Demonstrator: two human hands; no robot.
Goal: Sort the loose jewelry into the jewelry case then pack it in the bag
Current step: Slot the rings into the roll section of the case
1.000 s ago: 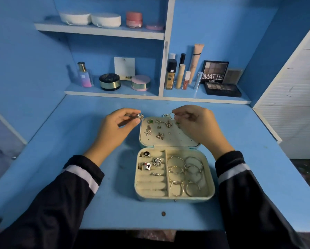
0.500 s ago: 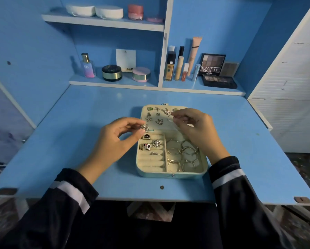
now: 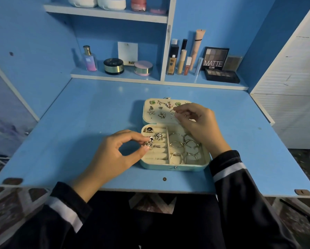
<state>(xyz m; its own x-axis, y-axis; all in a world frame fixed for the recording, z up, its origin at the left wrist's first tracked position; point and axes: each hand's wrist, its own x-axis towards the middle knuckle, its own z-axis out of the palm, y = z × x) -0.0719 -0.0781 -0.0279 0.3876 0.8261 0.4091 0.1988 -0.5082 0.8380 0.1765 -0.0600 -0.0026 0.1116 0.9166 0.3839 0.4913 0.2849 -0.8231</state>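
jewelry case lies open at frame centre on the blue table, lid flat toward the top of the frame. left hand, centre-left: thumb and forefinger clamped on a silver ring at the ring rolls in the case's frame-left section; touching or just above, can't tell. right hand, centre-right over the lid: fingertips pinched on a small silver piece at the earring panel, where studs are pinned. hoops lie in the frame-right section. cosmetics line the shelf across the upper frame, matte palette upper right.
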